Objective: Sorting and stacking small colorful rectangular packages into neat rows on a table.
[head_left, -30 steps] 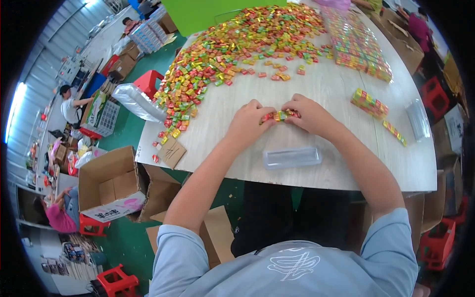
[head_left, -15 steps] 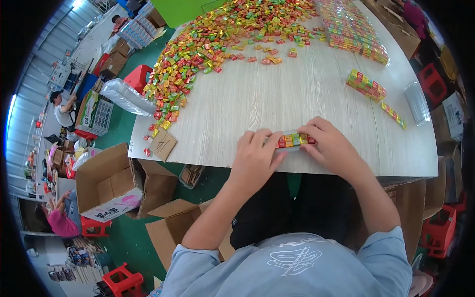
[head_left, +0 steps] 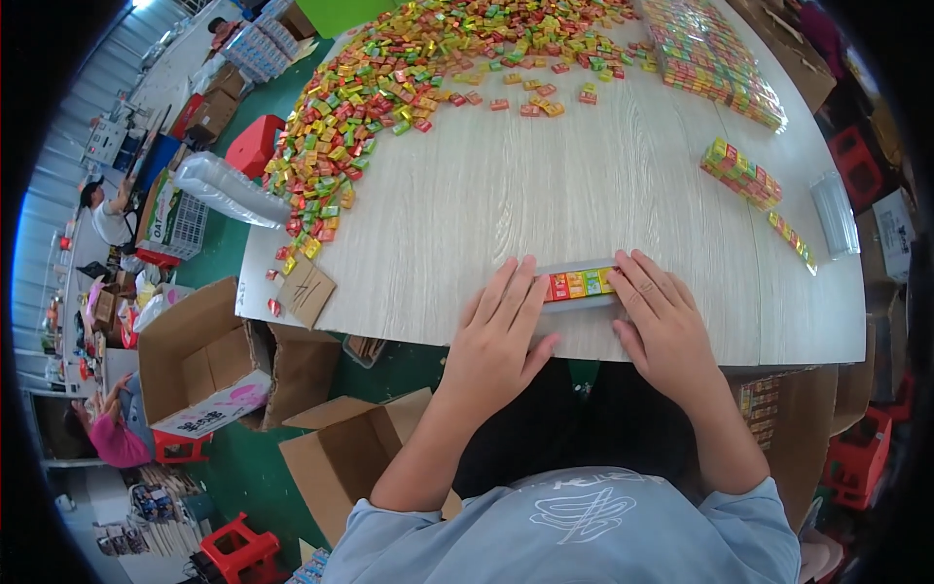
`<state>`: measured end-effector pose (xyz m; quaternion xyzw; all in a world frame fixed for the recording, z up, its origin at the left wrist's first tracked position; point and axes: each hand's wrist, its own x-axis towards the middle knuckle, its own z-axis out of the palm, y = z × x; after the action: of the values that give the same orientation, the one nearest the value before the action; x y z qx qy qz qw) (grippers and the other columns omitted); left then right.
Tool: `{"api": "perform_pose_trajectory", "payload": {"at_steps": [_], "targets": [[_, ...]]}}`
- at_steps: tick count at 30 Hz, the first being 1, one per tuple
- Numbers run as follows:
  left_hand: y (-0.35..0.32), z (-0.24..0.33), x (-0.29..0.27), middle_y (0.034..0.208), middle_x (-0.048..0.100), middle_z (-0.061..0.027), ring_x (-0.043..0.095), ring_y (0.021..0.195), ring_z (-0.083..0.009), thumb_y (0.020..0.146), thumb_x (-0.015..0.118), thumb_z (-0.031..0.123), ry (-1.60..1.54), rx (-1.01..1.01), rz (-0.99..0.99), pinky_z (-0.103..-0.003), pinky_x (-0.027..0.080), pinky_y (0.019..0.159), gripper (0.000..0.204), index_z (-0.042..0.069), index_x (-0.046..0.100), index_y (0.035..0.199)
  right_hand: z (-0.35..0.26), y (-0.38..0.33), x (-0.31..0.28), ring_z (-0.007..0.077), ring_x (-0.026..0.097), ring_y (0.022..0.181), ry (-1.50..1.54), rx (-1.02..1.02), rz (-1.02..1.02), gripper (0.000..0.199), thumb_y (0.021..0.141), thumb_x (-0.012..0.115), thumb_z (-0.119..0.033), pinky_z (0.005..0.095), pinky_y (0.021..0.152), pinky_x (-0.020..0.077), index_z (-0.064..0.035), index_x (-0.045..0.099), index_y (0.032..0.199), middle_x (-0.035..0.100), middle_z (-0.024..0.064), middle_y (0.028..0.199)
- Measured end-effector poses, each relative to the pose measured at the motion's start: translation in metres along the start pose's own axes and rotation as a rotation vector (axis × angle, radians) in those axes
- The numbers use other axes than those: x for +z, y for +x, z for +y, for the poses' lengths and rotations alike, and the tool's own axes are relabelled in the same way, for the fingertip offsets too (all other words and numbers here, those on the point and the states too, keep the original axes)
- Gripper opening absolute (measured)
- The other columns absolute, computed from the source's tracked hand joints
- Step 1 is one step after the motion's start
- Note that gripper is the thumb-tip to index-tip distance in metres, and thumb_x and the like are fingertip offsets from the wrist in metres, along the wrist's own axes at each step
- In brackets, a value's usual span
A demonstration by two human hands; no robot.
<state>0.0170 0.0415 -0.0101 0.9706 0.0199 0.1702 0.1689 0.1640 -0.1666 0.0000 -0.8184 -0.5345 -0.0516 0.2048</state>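
The packet row (head_left: 581,283) sits in a clear tray (head_left: 576,305) at the near edge of the counter (head_left: 555,195), at my twelve, long axis nearly nine to three. My left fingers (head_left: 514,292) lie over its nine o'clock end, my right fingers (head_left: 642,280) over its three, equally near, stretched straight, curled round nothing; palms down, forearms slanting toward one and eleven

On my feed, green floor (head_left: 232,487) spread left of the pale wood-grain table (head_left: 467,214). I saw a corrugated wall (head_left: 41,195) at the far left, a bright light (head_left: 142,3) beside it, and 1 red stool (head_left: 238,547) near left.
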Motion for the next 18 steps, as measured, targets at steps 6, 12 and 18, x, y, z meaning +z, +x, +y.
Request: {"api": "perform_pose_trajectory", "payload": {"at_steps": [6, 12, 18], "targets": [[0.008, -0.015, -0.007, 0.153, 0.054, -0.0189, 0.049, 0.144, -0.0364, 0.093, 0.072, 0.016, -0.170, -0.024, 0.016, -0.048, 0.043, 0.113, 0.050, 0.000, 0.057, 0.138, 0.000, 0.009, -0.010, 0.0377, 0.053, 0.134, 0.134, 0.070, -0.060, 0.045, 0.087, 0.074, -0.011, 0.0466, 0.111, 0.0430, -0.0040, 0.063, 0.130, 0.056, 0.0145, 0.146], [0.010, -0.023, -0.003, 0.148, 0.059, -0.0187, 0.057, 0.137, -0.0374, 0.092, 0.068, 0.001, -0.283, -0.007, 0.054, -0.046, 0.050, 0.107, 0.031, 0.002, 0.064, 0.123, 0.000, 0.028, -0.012, 0.0386, 0.055, 0.124, 0.133, 0.098, -0.105, 0.035, 0.084, 0.078, -0.015, 0.0470, 0.105, 0.0455, -0.0053, 0.064, 0.115, 0.059, 0.0148, 0.135], [0.023, -0.034, -0.023, 0.139, 0.064, -0.0180, 0.060, 0.130, -0.0387, 0.087, 0.070, -0.004, -0.544, -0.065, -0.011, -0.045, 0.050, 0.107, 0.039, 0.001, 0.063, 0.125, 0.010, 0.034, -0.008, 0.0378, 0.057, 0.121, 0.212, 0.082, -0.157, 0.038, 0.082, 0.081, -0.018, 0.0472, 0.103, 0.0474, -0.0055, 0.064, 0.114, 0.061, 0.0156, 0.132]]}}
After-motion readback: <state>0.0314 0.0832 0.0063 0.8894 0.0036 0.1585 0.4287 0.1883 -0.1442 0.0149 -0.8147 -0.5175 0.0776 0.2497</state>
